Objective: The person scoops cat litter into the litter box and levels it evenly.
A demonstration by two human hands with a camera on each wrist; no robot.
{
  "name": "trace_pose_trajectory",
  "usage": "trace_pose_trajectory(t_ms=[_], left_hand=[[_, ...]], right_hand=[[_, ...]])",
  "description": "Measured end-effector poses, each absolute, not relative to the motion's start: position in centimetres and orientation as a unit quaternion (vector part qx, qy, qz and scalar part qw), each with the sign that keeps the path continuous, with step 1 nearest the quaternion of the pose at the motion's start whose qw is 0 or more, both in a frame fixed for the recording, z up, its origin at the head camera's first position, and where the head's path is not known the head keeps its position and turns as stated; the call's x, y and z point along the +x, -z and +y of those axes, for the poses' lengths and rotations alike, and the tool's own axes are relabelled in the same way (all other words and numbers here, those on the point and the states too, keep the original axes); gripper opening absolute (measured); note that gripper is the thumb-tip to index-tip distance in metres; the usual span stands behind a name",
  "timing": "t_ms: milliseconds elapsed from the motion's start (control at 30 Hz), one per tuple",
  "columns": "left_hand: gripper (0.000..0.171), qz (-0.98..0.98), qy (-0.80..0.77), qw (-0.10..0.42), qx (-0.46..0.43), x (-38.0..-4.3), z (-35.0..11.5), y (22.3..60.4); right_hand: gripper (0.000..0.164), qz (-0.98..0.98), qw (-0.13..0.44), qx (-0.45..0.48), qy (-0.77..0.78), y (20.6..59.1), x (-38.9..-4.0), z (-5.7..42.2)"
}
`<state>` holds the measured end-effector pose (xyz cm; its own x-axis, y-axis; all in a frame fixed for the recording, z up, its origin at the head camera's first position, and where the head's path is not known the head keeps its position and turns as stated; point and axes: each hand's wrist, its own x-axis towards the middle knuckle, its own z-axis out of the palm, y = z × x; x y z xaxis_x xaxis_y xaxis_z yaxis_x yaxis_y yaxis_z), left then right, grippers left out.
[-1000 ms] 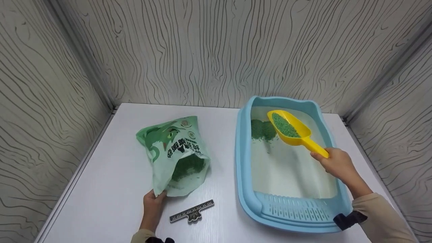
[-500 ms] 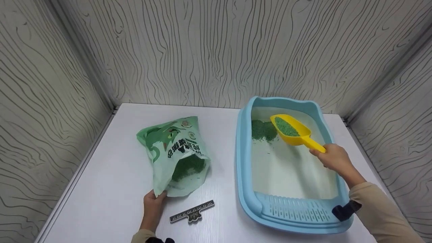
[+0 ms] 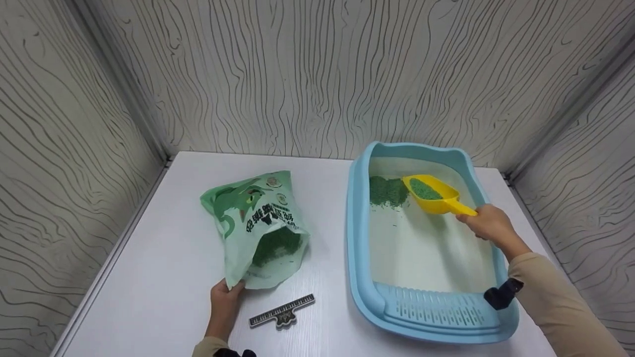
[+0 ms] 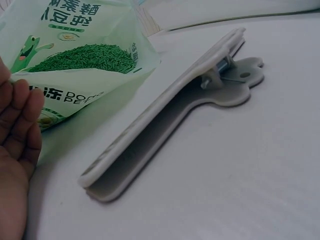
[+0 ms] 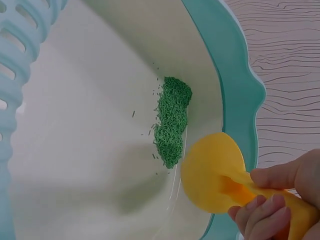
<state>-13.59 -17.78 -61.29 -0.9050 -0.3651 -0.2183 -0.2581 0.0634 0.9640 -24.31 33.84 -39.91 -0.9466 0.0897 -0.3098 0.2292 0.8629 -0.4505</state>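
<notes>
My right hand grips the handle of a yellow scoop, which carries green cat litter pellets. The scoop hangs inside the far part of a blue litter box, just right of a pile of green pellets on the pale floor. From the right wrist view I see the scoop's underside, so its load is hidden there. At the left, my left hand pinches the mouth edge of a green-and-white litter bag. The bag lies with its mouth toward me, pellets showing inside.
A bag clip with a piano-key pattern lies on the white table between bag and litter box. A slotted grid spans the box's near end. Wood-patterned walls stand behind and at both sides.
The scoop has shifted a little right and lower in the head view, and its handle has swung flatter as my right hand moved farther away. My left hand and the bag stay put.
</notes>
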Motion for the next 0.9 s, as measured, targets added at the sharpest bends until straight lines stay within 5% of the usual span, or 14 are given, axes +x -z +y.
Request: trace_pose_trajectory(t_ms=[900], left_hand=[[0.026, -0.72, 0.659, 0.048, 0.211, -13.5, -17.8, 61.5]], right_hand=[[0.038, 0.983, 0.085, 0.093, 0.136, 39.6, -27.8, 33.1]])
